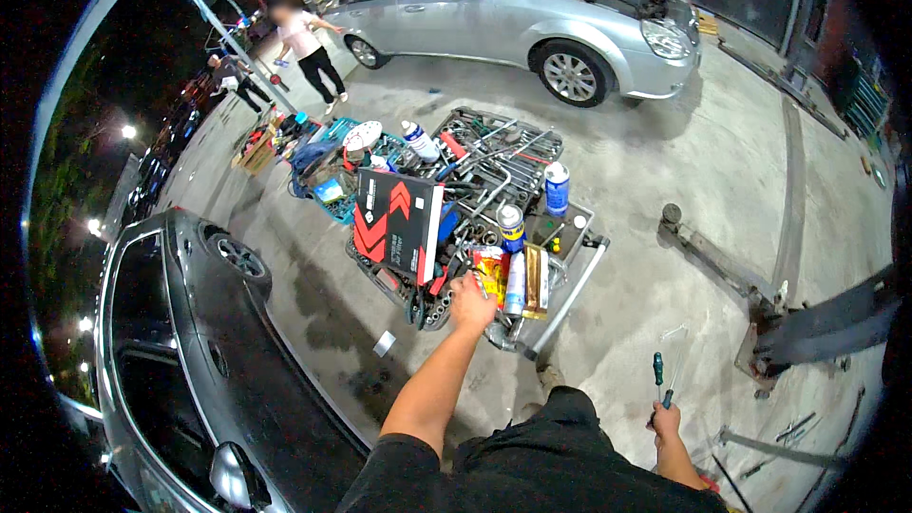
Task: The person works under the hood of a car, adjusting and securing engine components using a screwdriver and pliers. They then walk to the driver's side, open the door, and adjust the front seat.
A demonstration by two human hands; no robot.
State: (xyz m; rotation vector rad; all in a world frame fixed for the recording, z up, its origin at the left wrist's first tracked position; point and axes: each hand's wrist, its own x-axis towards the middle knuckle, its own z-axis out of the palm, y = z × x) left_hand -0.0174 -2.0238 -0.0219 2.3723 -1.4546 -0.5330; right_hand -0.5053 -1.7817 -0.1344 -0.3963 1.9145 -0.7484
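My left hand (472, 304) reaches to the near edge of a metal tool cart (562, 296). Its fingers are curled among small tools, and whatever they grip is too small to make out. Just right of it are a red-and-yellow packet (491, 273), a white-and-blue can (515, 285) and a gold-brown box (536, 282). A black-and-red box (397, 223) leans over the tools on the left. Off to the right, low down, my right hand (666, 420) is closed round two screwdrivers (658, 368), their handles dark green; one shows a long thin shaft pointing up.
A blue-and-yellow spray can (511, 228), a blue-and-white can (557, 189), wrenches and sockets crowd the cart. Dark car (218, 361) at left; silver car (475, 19) with raised hood behind. A lift arm (712, 261) lies at right. Two people (309, 47) stand far left.
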